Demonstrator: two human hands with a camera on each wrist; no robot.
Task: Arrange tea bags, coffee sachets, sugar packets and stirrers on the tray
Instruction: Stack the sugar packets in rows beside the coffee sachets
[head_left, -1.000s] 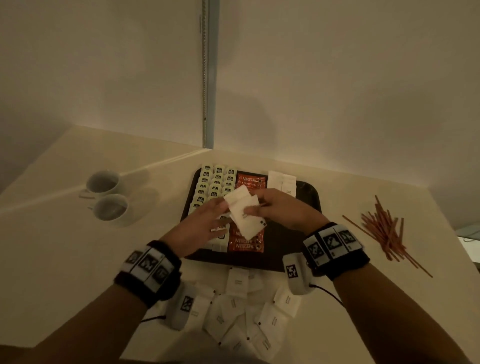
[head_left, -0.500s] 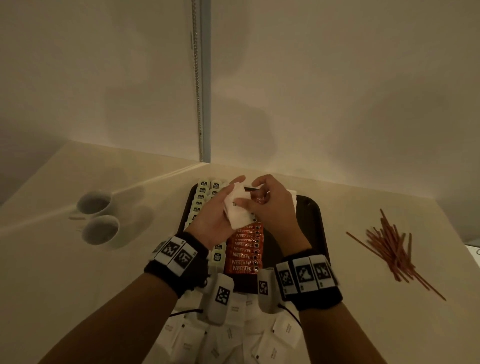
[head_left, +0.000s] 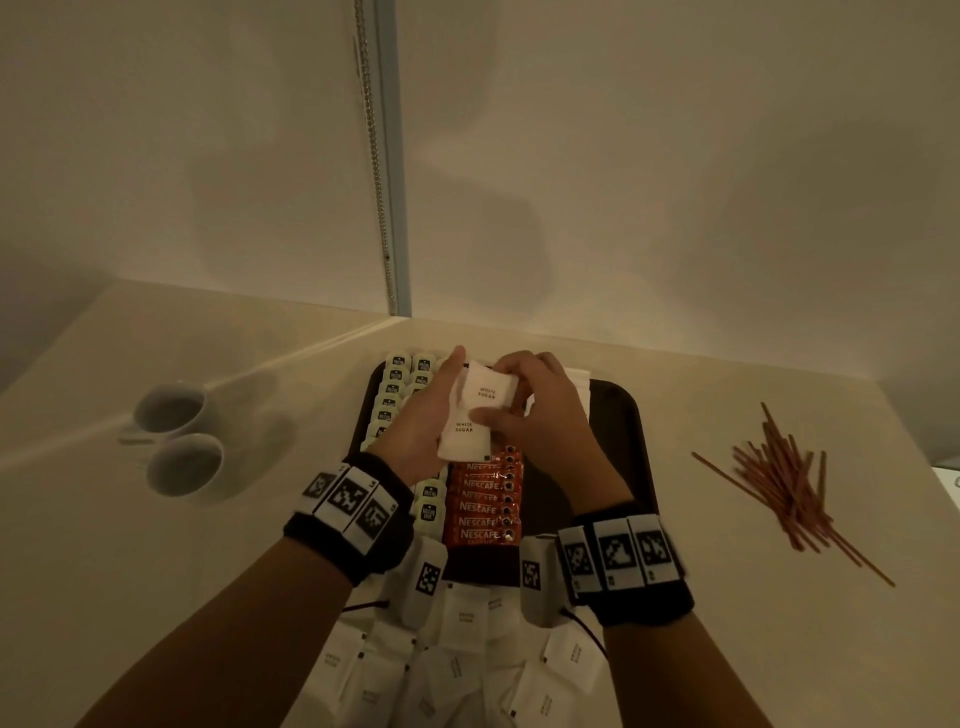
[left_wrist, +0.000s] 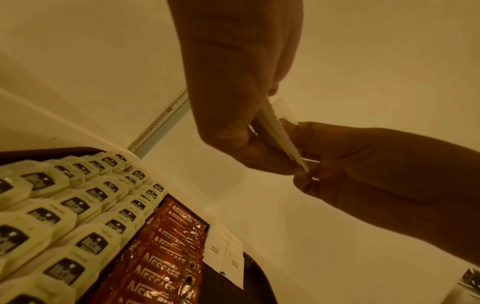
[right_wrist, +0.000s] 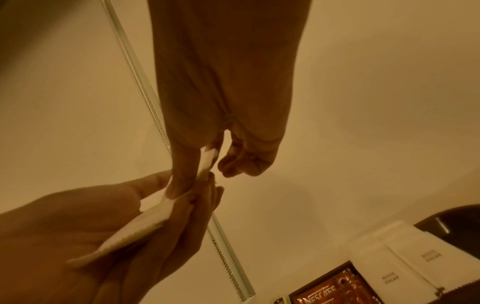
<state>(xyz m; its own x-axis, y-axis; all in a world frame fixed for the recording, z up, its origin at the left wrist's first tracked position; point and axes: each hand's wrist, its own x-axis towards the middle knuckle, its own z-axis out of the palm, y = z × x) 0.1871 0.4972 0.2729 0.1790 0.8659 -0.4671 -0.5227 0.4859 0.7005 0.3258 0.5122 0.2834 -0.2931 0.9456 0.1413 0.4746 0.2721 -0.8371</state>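
Over the dark tray (head_left: 631, 415), my left hand (head_left: 436, 415) and right hand (head_left: 524, 410) together hold a small stack of white sugar packets (head_left: 475, 415). The left palm cradles the stack, and the right thumb and fingers pinch its right edge. In the left wrist view the sugar packets (left_wrist: 280, 133) show edge-on between both hands. On the tray lie columns of tea bags (head_left: 395, 384) at the left, red coffee sachets (head_left: 485, 509) in the middle, and a few sugar packets (left_wrist: 226, 255) at the far right. The stirrers (head_left: 784, 483) lie on the table to the right.
Several loose sugar packets (head_left: 467, 665) lie scattered at the near table edge under my wrists. Two white cups (head_left: 176, 436) stand left of the tray. The wall, with a vertical rail (head_left: 389, 182), rises just behind the tray.
Both hands have carried the packets toward the far end of the tray and squared the fanned packets into a neater stack.
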